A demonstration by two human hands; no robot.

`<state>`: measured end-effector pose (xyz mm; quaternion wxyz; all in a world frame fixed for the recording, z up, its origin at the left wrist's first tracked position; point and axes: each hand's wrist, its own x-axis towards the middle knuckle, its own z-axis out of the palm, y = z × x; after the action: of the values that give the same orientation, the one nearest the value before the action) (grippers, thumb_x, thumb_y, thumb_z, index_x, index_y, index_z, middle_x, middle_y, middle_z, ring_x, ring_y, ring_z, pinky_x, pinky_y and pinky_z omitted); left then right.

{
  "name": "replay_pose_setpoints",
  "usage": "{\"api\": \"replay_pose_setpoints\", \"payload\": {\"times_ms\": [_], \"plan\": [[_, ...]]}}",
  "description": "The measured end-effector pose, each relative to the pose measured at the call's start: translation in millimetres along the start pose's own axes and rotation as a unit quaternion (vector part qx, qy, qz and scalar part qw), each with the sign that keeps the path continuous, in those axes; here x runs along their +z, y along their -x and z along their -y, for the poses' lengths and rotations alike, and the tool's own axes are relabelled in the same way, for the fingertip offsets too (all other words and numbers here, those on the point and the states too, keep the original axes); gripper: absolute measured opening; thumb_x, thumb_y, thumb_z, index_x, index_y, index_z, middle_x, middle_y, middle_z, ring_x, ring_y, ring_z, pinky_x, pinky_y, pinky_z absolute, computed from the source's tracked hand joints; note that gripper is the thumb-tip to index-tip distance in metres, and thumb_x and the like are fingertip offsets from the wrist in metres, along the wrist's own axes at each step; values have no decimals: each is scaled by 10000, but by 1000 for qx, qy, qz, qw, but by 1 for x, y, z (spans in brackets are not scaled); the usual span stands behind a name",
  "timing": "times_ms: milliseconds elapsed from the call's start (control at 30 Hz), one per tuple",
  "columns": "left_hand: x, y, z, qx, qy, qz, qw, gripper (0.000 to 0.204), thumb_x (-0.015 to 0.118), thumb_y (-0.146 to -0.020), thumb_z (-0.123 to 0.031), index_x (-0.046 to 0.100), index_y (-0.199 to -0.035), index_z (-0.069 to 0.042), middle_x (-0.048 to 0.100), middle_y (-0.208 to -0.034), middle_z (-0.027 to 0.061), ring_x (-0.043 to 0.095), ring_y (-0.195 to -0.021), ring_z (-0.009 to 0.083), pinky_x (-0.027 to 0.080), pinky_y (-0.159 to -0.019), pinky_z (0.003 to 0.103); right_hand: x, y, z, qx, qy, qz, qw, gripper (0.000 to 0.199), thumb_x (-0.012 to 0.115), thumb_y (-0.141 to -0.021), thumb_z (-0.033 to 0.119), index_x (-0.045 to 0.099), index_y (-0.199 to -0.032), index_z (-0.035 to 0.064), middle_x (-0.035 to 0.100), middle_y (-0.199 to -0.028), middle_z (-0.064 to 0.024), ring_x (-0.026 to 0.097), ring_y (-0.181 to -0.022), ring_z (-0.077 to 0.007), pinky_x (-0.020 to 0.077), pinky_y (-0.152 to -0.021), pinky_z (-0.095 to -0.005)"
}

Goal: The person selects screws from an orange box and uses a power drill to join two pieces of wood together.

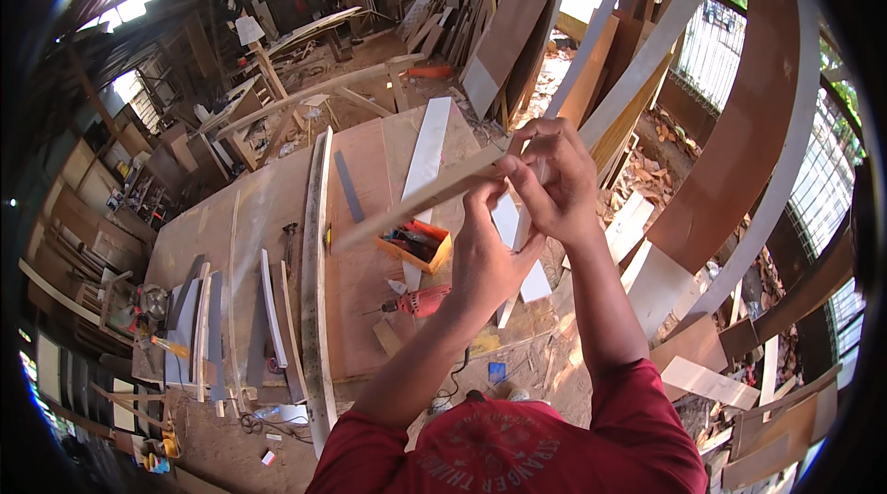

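Note:
Up in front of me I hold a narrow wooden strip [420,196], tilted, its far end pointing left and blurred. My right hand [559,182] is closed at its near end, thumb and fingers pinched together. Just below, my left hand [497,249] is closed against the same strip, with its thumb raised along it; some of its fingers are hidden. Beneath the strip, on the wooden worktable, stands an orange open box [434,258] with hand tools inside. A red power drill [420,301] lies close to my left forearm.
Long white-edged boards [319,309] and several narrow strips [211,328] lie across the worktable [370,157]. Tall curved panels [739,124] lean at my right. Stacked boards [499,41] stand at the back. Offcuts [711,383] litter the ground on the right.

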<state>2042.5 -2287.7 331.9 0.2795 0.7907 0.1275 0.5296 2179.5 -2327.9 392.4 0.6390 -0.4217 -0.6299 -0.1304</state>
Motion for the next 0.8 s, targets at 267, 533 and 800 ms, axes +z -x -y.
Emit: {"api": "replay_pose_setpoints", "payload": {"times_ms": [267,533,800], "plan": [[32,11,22,66,79,-118,988,992,896,-750,58,221,-1469,-44,448,-1486,253,578,-1365,341,509,-1107,452,15,-8,-2,-49,0,26,998,313,852,-786,145,711,-1053,64,656,-1116,-139,674,-1027,-326,568,-843,-421],[15,25,14,24,144,-76,986,1002,732,-835,140,82,-1583,-12,537,-1450,253,645,-1227,273,525,-1062,393,23,-4,17,164,-147,41,975,966,880,-692,69,460,-1562,95,590,-1267,-108,604,-1072,-173,521,-919,-325],[-16,24,0,-68,239,-84,965,784,533,-908,115,192,-1605,7,659,-1317,240,678,-1152,193,529,-937,299,40,-2,-63,255,-520,258,773,982,572,-956,693,420,-1586,-45,630,-1311,-163,633,-1163,-248,541,-978,-357]]}}
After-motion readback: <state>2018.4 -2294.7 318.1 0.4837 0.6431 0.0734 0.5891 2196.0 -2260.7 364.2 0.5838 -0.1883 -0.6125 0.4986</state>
